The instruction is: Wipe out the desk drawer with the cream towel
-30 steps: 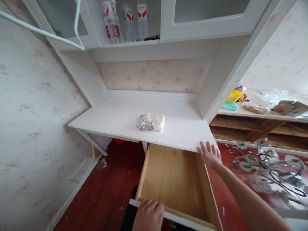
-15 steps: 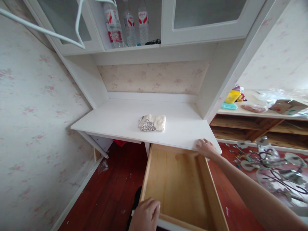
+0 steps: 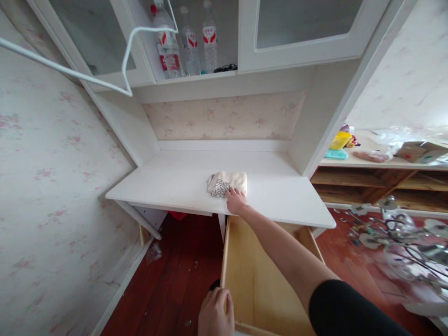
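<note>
- Several fingers of your right hand (image 3: 236, 202), slightly spread, touch the cloth (image 3: 227, 181) beneath; gather every fold.
- Left hand (image 3: 217, 314) curls at the drawer (image 3: 257, 282); neither grip is clear.

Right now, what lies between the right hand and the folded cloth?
Nothing visible; in the head view, fingers of the right hand overlap the folded cloth.
</note>
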The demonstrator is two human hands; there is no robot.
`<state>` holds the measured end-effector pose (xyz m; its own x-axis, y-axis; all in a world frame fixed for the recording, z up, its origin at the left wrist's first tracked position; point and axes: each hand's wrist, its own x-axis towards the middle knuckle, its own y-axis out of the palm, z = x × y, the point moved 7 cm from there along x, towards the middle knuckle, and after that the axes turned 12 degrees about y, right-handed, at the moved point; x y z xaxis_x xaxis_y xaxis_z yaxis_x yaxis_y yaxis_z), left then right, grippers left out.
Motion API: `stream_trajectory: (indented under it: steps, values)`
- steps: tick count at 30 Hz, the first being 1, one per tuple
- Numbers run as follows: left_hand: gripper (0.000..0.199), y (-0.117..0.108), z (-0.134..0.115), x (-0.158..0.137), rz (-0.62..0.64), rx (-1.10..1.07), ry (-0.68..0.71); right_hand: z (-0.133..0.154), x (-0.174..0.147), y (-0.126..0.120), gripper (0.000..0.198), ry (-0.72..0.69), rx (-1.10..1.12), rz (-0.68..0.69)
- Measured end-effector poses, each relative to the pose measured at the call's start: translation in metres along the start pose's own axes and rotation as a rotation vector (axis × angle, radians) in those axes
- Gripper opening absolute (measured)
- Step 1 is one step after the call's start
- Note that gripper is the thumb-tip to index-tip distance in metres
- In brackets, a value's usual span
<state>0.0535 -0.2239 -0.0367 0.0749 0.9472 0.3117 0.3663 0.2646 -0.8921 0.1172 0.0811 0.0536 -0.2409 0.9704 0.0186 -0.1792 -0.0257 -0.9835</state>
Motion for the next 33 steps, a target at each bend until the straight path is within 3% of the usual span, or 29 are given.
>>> stream_trajectory:
  steps: [8, 14, 16, 19, 21, 24, 28, 33]
  values:
    - [0.025, 0.013, 0.007, -0.003, 0.01, 0.018, -0.003, -0.02, 0.003, -0.013, 0.037, 0.022, -0.105, -0.044]
    - [0.026, 0.019, 0.008, -0.005, 0.07, 0.009, -0.016, -0.04, -0.035, -0.019, 0.029, -0.049, -0.172, 0.039]
    - [0.027, 0.018, 0.009, -0.006, 0.076, -0.015, -0.033, -0.046, -0.049, -0.02, 0.039, -0.048, -0.182, 0.036]
    - [0.027, 0.016, 0.008, -0.004, 0.124, -0.058, -0.066, -0.049, -0.06, -0.011, 0.08, -0.111, -0.176, 0.057]
    - [0.027, 0.011, 0.005, -0.003, 0.17, -0.076, -0.078, -0.049, -0.061, 0.002, 0.097, -0.141, -0.176, 0.098]
    - [0.027, 0.002, 0.001, 0.0, 0.216, -0.109, -0.089, -0.052, -0.06, 0.014, 0.085, -0.096, -0.185, 0.033]
    - [0.029, -0.007, -0.003, 0.002, 0.251, -0.169, -0.103, -0.055, -0.07, 0.012, 0.062, -0.072, -0.16, -0.088]
    - [0.031, -0.01, -0.005, 0.001, 0.272, -0.188, -0.115, -0.064, -0.118, 0.001, 0.064, -0.107, -0.148, -0.155]
